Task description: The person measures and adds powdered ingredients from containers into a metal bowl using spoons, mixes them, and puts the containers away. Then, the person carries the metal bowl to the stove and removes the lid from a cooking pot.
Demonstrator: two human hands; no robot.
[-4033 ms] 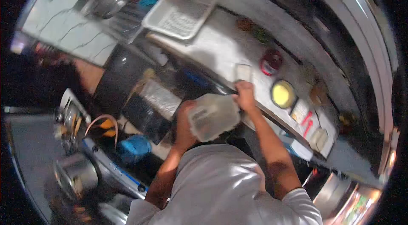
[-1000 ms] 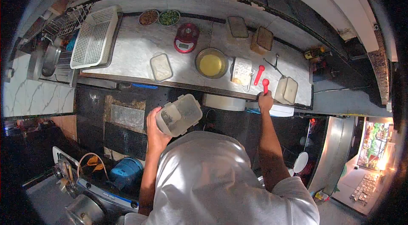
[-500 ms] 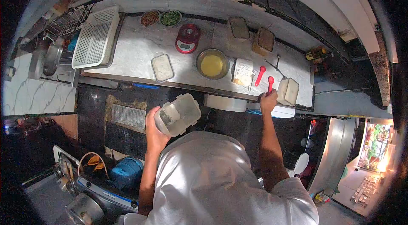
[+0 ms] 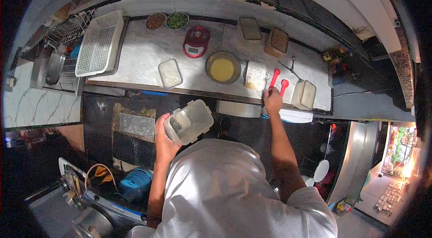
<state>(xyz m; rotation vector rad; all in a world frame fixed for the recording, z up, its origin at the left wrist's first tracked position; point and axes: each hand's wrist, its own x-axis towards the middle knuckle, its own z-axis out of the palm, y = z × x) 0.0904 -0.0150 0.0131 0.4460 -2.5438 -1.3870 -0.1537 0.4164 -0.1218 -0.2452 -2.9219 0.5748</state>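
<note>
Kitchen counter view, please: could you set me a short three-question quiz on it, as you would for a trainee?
1. True or false: the left hand holds a plastic tub.
2. What colour is the kitchen scale? A) blue B) red C) green
3. How many red spoons are by the right hand?

Key: 1 true; 2 B; 3 two.

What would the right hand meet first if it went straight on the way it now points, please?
Most likely the left red spoon, whose handle lies right at the fingertips of the right hand; whether they already touch is hard to tell from this view.
</note>
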